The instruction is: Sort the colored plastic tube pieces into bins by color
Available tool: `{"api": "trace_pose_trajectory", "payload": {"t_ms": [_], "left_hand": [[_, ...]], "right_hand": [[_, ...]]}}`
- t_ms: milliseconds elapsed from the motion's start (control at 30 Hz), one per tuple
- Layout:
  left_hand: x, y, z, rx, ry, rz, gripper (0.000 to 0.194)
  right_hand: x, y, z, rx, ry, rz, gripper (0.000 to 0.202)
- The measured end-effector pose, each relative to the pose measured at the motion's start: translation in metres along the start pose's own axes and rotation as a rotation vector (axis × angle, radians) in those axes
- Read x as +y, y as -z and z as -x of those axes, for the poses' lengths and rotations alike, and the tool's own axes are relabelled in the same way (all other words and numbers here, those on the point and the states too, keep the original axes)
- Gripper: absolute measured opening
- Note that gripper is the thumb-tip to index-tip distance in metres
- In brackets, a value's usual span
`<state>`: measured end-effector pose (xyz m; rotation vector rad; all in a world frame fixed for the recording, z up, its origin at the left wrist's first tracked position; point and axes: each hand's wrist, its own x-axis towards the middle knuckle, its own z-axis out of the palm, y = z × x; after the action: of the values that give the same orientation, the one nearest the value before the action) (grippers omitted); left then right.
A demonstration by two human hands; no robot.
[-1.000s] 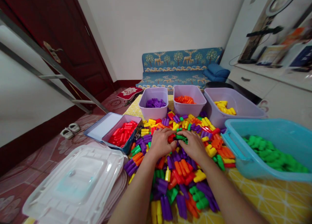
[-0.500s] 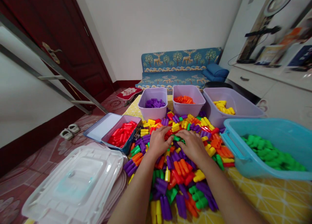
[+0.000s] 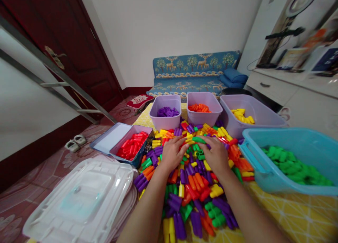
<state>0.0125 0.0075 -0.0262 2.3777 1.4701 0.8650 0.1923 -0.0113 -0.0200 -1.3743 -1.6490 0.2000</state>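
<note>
My right hand has its fingers closed on a green plastic block, made of joined rounded tubes, just above a mixed pile of similar blocks. To its left, my left hand lies low over the pile, thumb apart from the fingers and nothing visible in its grasp. A yellow block sits by its fingertips. Purple, red, orange, yellow and green pieces surround both hands. Parts of the pile are hidden beneath my palms and forearms.
Lilac bins hold purple, orange and yellow blocks at the back. A turquoise bin with green blocks stands right. Left are an open box of red blocks and stacked lids. A patterned sofa is behind.
My right hand has moved slightly right and now lifts a green block out of the pile. My left hand has barely shifted.
</note>
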Motion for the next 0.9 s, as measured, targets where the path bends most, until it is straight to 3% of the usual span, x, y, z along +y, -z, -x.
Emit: {"api": "trace_pose_trajectory", "payload": {"t_ms": [100, 200, 300, 400, 467, 533, 633, 700, 767, 900], "left_hand": [[-0.001, 0.000, 0.000, -0.006, 0.018, -0.006, 0.039], [-0.002, -0.001, 0.000, -0.013, 0.022, -0.028, 0.038], [-0.002, -0.002, 0.000, -0.015, 0.016, -0.032, 0.038], [-0.002, -0.003, 0.000, 0.009, -0.001, -0.009, 0.037], [-0.001, -0.003, 0.001, 0.088, 0.027, -0.020, 0.037], [0.001, -0.002, 0.002, 0.212, 0.136, -0.092, 0.036], [0.002, -0.002, 0.006, 0.329, 0.370, -0.257, 0.042], [0.002, -0.002, 0.007, 0.320, 0.471, -0.326, 0.052], [0.002, -0.003, 0.007, 0.273, 0.499, -0.337, 0.058], [0.002, -0.005, 0.004, 0.104, 0.363, -0.146, 0.056]], "right_hand": [[-0.011, 0.021, -0.011, 0.407, -0.190, -0.389, 0.024], [-0.019, 0.046, -0.021, 0.771, -0.223, -0.822, 0.018], [-0.018, 0.063, -0.025, 0.818, -0.334, -1.086, 0.020], [-0.011, 0.063, -0.026, 0.750, -0.439, -1.116, 0.026], [-0.006, 0.056, -0.025, 0.611, -0.454, -0.979, 0.028], [0.001, 0.046, -0.024, 0.370, -0.405, -0.706, 0.032], [0.012, 0.035, -0.018, -0.008, -0.259, -0.084, 0.041], [0.017, 0.029, -0.012, -0.186, -0.214, 0.300, 0.047], [0.020, 0.024, -0.007, -0.287, -0.206, 0.521, 0.051], [0.014, 0.011, -0.001, -0.377, -0.138, 0.555, 0.050]]}}
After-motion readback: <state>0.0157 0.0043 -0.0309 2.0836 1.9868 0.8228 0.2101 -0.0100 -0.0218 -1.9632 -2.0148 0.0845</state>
